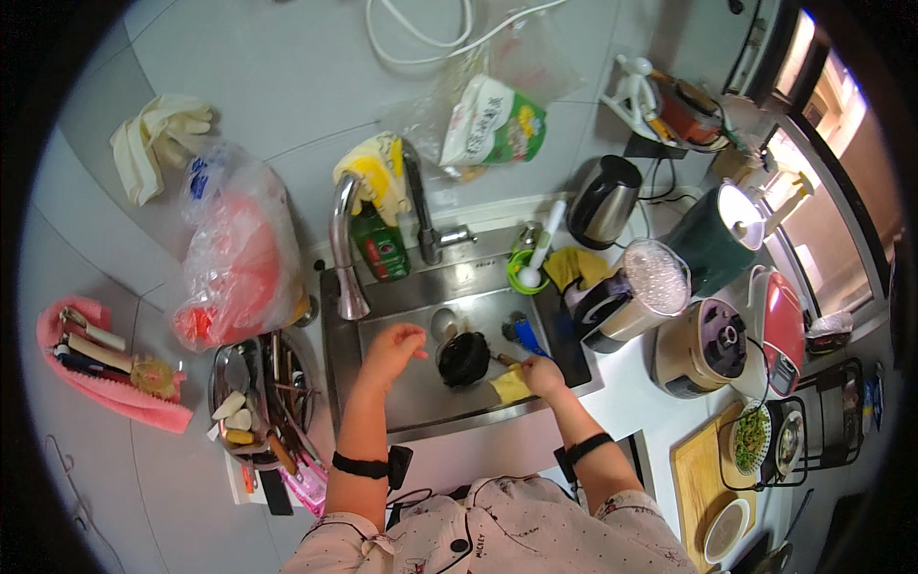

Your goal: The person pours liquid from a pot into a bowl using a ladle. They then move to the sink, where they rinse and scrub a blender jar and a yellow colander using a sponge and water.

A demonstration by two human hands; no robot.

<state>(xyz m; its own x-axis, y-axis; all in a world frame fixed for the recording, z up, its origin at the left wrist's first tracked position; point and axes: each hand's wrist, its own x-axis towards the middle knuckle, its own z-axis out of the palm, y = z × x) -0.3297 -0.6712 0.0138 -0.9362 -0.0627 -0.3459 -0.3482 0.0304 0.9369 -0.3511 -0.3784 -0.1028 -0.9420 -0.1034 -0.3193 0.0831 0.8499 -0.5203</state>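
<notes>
In the head view my left hand (393, 353) hovers over the left part of the stainless steel sink (401, 423), its fingers loosely bent and nothing visible in them. My right hand (543, 376) is at the sink's right front, closed on a yellow cloth (510, 385) that hangs beside it. Between the hands lies a round black object (464, 359), its kind unclear, with a metal ladle or spoon (444, 325) behind it. A blue-handled brush (529, 337) rests in the basin behind my right hand. The end of a brown handle shows next to the cloth.
A chrome faucet (348, 251) and a green detergent bottle (381, 244) stand behind the sink. Left are a bagged red item (237, 265) and a utensil rack (262, 402). On the right stand a foam-filled blender jug (638, 290), a kettle (606, 201) and a cutting board (692, 459).
</notes>
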